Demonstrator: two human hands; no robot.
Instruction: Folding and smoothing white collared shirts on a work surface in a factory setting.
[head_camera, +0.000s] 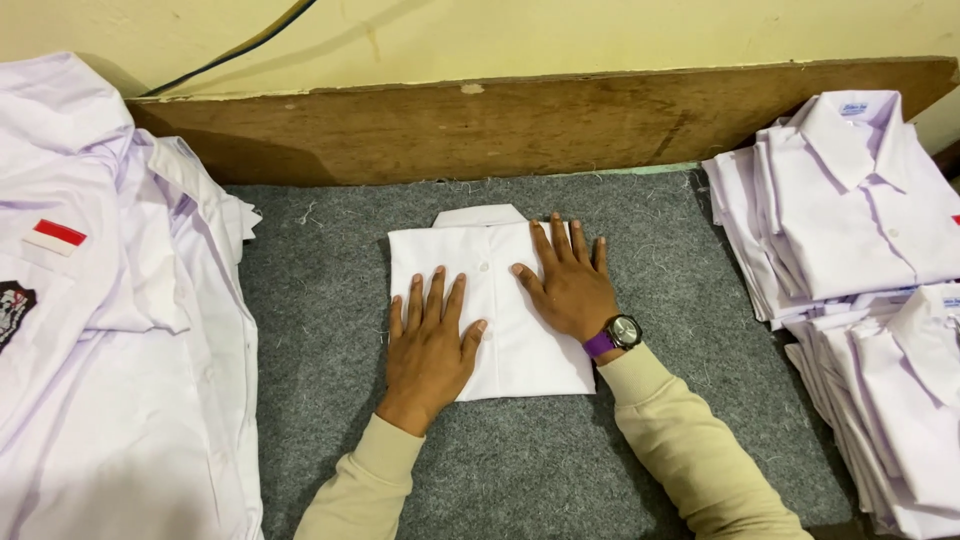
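Right now both hands lie spread and flat, holding nothing: the left hand and the right hand press palms down on a folded white shirt in the middle of the worktop, collar toward the far edge. To my eye a good press here wants even weight, smoothed outward so the edges stay square. Under it is a grey felt mat; unfolded shirts heap at the left edge, folded ones stack at the right, with a brown board and a cream wall beyond.

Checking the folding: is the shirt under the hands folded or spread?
Folded: the white shirt is a compact rectangle, collar at top, both hands flat on it.
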